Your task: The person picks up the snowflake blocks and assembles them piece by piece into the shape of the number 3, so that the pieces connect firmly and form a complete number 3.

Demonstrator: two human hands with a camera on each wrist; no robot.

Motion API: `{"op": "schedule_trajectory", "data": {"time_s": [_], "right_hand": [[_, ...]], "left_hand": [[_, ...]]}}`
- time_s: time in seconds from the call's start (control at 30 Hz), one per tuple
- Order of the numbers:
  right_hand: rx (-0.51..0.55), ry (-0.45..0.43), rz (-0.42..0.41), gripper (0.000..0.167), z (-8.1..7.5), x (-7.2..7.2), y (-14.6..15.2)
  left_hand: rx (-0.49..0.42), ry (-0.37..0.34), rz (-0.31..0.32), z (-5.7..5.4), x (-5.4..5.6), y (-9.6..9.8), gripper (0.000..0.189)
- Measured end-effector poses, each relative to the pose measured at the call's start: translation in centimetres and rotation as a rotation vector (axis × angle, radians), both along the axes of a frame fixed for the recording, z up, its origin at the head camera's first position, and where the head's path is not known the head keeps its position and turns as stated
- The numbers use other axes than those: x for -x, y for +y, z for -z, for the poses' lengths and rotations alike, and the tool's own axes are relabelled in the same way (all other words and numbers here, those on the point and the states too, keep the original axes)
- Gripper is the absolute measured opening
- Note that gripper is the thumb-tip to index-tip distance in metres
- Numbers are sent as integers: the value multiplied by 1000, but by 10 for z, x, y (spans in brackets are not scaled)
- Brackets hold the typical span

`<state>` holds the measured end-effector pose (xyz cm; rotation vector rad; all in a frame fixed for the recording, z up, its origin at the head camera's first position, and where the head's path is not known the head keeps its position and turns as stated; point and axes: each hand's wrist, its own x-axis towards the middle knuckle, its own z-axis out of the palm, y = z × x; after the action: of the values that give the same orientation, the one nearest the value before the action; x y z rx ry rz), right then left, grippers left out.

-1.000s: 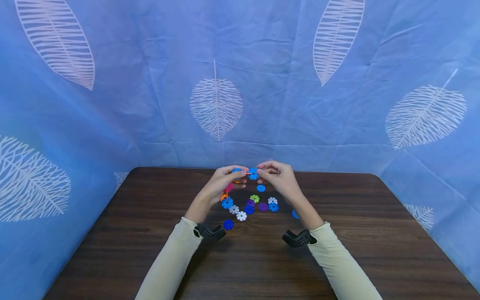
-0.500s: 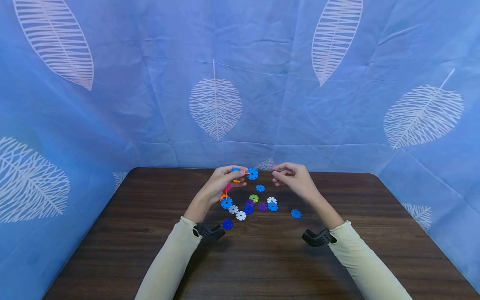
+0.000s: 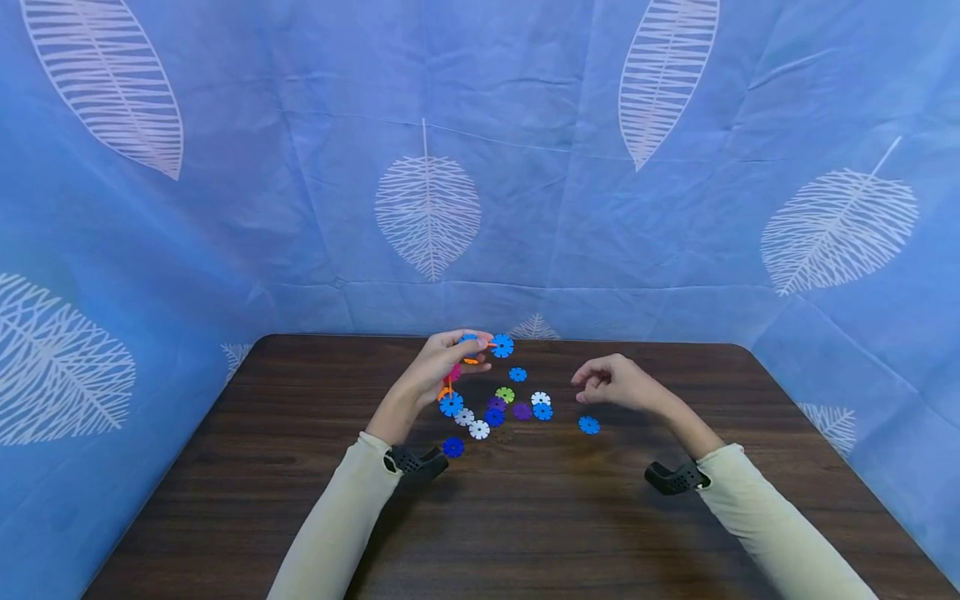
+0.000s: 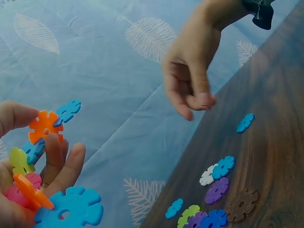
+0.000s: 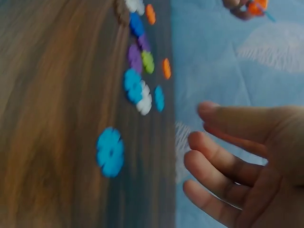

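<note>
My left hand (image 3: 426,371) holds up a chain of interlocking plastic snowflake discs, pinching an orange disc (image 4: 40,135) between thumb and fingers. A light blue disc (image 4: 69,111) is slotted onto that orange one at the far end. Further along the chain come a yellow-green disc (image 4: 19,162), a pink one, another orange one and a large blue disc (image 4: 78,207) at the other end. Nothing is in my right hand (image 3: 630,385), which hovers over the table's right side with loosely bent fingers. Just below it lies a loose blue disc (image 5: 110,152).
Several loose discs lie mid-table, among them a purple disc (image 3: 522,411), a green disc (image 3: 505,394), a white disc (image 3: 479,430) and a brown disc (image 4: 242,205). A dark blue disc (image 3: 453,447) lies nearer me. Behind the wooden table (image 3: 315,483) hangs a blue leaf-patterned cloth (image 3: 525,225).
My right hand has let go of the blue disc at the chain's end and moved right and down toward the loose blue disc. My left hand stays in place with the chain.
</note>
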<state>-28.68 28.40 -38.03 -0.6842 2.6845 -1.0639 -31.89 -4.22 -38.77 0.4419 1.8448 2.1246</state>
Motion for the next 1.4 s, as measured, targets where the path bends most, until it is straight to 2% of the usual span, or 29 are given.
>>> {"op": "schedule_trajectory", "data": {"time_s": [0.1,0.2,0.47,0.63,0.97,1.13,1.27,1.4], "right_hand": [[-15,-57,-64,28,7,2,9],[-27,-99,-89,31,16,5,16],[-73,-159,-72,30,34,8,21],[-70,-157,-75,26,40,7,20],[-43,-162,-63,24,40,6,17],[-12,-163,-84,16,36,4,12],[10,-111,-71,9,30,4,3],[47,-24,-21,11,22,6,-11]], "left_hand": [[-1,-2,4,0,0,0,32],[-11,-12,18,0,-1,0,31],[-9,-18,51,2,0,-1,28],[0,-11,59,3,0,0,28],[1,0,73,3,0,-1,29],[4,-1,86,2,0,-1,32],[19,-4,94,2,-1,-1,34],[30,-13,96,1,-2,0,35]]}}
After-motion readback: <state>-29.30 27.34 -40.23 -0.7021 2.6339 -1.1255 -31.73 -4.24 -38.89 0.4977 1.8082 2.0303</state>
